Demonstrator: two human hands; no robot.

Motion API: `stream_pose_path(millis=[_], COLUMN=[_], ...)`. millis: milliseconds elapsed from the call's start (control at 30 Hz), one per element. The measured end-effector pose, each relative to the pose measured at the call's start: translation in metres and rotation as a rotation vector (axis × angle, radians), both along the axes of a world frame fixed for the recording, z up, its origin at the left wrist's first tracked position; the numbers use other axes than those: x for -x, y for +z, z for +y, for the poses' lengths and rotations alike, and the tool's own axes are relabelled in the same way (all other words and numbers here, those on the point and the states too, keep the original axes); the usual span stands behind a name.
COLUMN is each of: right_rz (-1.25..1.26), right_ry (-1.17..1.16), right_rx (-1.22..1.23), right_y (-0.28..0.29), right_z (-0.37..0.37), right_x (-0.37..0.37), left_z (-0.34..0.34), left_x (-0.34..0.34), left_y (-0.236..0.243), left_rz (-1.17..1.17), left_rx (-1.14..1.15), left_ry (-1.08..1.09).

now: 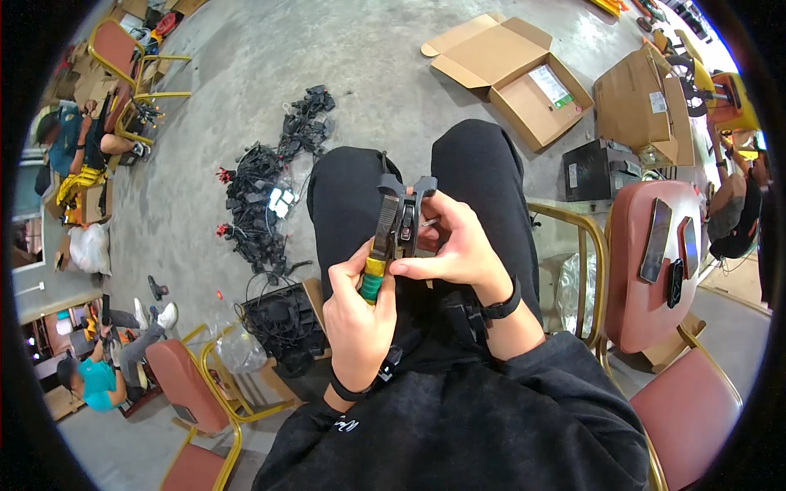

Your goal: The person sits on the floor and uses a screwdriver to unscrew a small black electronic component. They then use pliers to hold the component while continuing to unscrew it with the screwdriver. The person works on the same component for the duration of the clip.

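Over my lap, my left hand [360, 323] is closed around a tool with a green and yellow handle [372, 282]; its kind does not show. The handle lies up against a black plastic part [407, 217] with two flared ends at the top and a small reddish detail in its middle. Closed on that part from the other side is my right hand [450, 241], its thumb pressing near the lower end. A thin, light-coloured piece [431, 221] sticks out by the right fingers; what it belongs to is hidden. Both hands touch the part.
Tangled black cabled devices [258, 200] lie on the floor at left, above a box of black cables [282, 323]. An open cardboard box [532, 123] is at far right. Phones [656, 241] rest on a red chair [634, 315]. Two people [98, 380] [70, 143] sit at left.
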State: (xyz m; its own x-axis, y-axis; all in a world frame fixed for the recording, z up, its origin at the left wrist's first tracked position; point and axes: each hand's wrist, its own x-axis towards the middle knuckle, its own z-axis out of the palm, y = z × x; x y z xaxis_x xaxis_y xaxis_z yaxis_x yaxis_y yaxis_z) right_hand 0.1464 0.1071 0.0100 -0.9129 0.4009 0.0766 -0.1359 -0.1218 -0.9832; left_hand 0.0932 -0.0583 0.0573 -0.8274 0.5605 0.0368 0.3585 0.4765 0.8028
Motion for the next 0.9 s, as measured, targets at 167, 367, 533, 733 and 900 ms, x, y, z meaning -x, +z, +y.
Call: stream_pose_path(millis=[167,367,533,733,900], right_rz=[-0.090,-0.134,-0.100,-0.104,-0.118], right_ry=[-0.035,-0.040,-0.064,-0.072,-0.065], right_rx=[-0.209,-0.286,-0.266,-0.292,-0.266], right_y=[-0.001,-0.005,0.001,0.000,-0.008], right_z=[0.005,0.003,0.002,-0.001,-0.002], right_x=[-0.001,0.003,0.003,0.004,0.006], left_z=[-0.002,-0.006,-0.008,-0.006,-0.010], left_x=[0.004,-0.003,-0.003,0.009,0.008], left_y=[-0.016,-0.024,-0.007,-0.001,-0.009], left_rz=[0.225,0.170,0.166,0.373,0.397], left_rx=[0.028,0.005,0.045,0.043,0.082], left_ry=[-0.085,-0.034,-0.036,-0.023,0.013])
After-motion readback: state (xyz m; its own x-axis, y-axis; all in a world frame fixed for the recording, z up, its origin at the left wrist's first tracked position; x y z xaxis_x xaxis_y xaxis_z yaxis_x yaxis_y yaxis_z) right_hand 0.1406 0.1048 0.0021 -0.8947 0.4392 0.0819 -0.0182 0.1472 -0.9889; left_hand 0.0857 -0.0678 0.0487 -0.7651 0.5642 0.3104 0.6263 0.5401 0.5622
